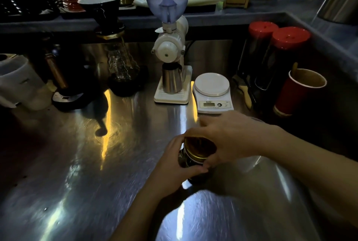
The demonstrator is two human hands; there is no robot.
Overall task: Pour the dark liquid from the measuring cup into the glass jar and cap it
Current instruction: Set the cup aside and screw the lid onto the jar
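Observation:
A glass jar (190, 164) holding dark liquid stands on the steel counter near the front centre. A gold metal lid (199, 148) sits on its mouth. My left hand (174, 167) wraps around the jar's body from the left. My right hand (230, 140) reaches in from the right, its fingers and thumb closed around the lid's rim. A clear container (251, 160), perhaps the measuring cup, shows partly behind my right wrist; most of it is hidden.
Behind the jar stand a white digital scale (212, 93), a white coffee grinder (171, 46) with a steel cup under it, a glass carafe with a dripper (120, 62), a kettle base (67, 99), two red-lidded canisters (279, 52) and a red paper cup (298, 91).

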